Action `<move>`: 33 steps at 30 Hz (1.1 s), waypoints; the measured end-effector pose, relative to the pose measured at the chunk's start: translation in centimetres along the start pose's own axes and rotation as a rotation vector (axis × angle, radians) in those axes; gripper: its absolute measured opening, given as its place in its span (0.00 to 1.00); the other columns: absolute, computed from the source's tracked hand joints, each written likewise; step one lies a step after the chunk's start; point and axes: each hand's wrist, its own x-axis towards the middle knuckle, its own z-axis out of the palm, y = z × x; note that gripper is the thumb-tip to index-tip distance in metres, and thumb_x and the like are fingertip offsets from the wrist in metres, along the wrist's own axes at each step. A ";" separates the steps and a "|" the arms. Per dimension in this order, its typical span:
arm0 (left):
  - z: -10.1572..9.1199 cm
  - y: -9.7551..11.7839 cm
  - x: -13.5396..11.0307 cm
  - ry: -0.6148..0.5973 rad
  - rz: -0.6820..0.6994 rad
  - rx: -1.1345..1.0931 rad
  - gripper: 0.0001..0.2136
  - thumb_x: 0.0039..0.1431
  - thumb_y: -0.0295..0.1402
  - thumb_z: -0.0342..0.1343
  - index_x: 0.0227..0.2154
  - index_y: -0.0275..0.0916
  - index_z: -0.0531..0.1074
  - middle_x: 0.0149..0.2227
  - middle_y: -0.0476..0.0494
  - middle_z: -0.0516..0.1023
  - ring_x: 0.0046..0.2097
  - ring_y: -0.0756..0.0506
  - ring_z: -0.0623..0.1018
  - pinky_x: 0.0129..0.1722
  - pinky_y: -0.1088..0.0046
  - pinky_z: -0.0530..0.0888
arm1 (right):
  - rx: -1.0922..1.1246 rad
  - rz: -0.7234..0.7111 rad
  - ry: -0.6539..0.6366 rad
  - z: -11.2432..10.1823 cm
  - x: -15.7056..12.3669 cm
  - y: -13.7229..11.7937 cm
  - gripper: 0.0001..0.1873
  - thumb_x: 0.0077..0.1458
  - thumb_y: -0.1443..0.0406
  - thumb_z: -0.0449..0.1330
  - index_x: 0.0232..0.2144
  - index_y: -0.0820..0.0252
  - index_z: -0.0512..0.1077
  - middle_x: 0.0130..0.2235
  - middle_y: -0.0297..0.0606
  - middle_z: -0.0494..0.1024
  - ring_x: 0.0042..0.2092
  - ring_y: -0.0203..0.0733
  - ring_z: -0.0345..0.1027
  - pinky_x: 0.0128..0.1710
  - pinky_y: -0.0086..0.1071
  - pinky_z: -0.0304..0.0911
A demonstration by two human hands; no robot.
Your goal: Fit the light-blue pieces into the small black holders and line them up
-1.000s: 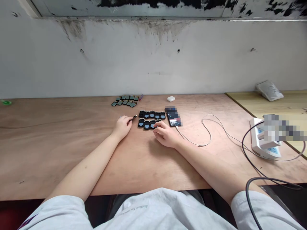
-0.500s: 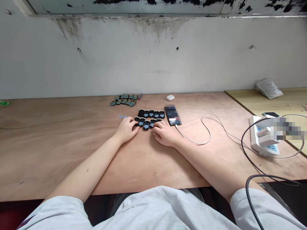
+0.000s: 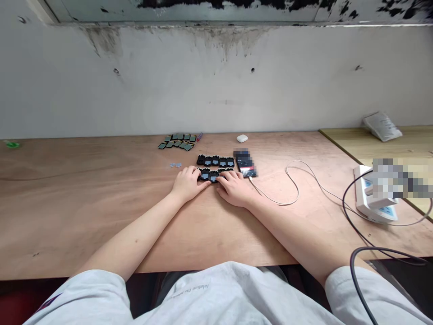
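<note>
Two rows of small black plastic casings with grey-blue rectangles lie in front of me. My left hand [image 3: 187,184] has its thumb and fingers bent around the left end of the front row of black casings [image 3: 213,176]. At the other end of that row, the curled fingers of my right hand [image 3: 234,188] press on the casings and partly cover them. Just behind sits the back row of black casings [image 3: 215,161], which neither hand touches. Small clear bluish pieces [image 3: 176,165] lie beyond my left hand.
Several grey-faced modules [image 3: 177,144] lie near the wall beside a small screwdriver-like tool [image 3: 200,136]. A phone [image 3: 245,162] with a white cable lies by my right hand. Further off are a white earbud case [image 3: 242,138] and a power strip [image 3: 367,201] with cables.
My left hand has moved right, pushing the front row's left end inward, so its casings now sit in a straighter, tighter line. My right hand stays at its end.
</note>
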 end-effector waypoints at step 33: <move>3.3 -2.7 6.5 0.111 -0.220 -0.646 0.25 0.70 0.50 0.47 0.62 0.40 0.65 0.68 0.32 0.64 0.71 0.34 0.61 0.70 0.49 0.60 | -0.169 0.299 0.126 1.5 2.0 2.0 0.28 0.72 0.47 0.44 0.61 0.55 0.68 0.64 0.50 0.71 0.69 0.59 0.49 0.66 0.61 0.38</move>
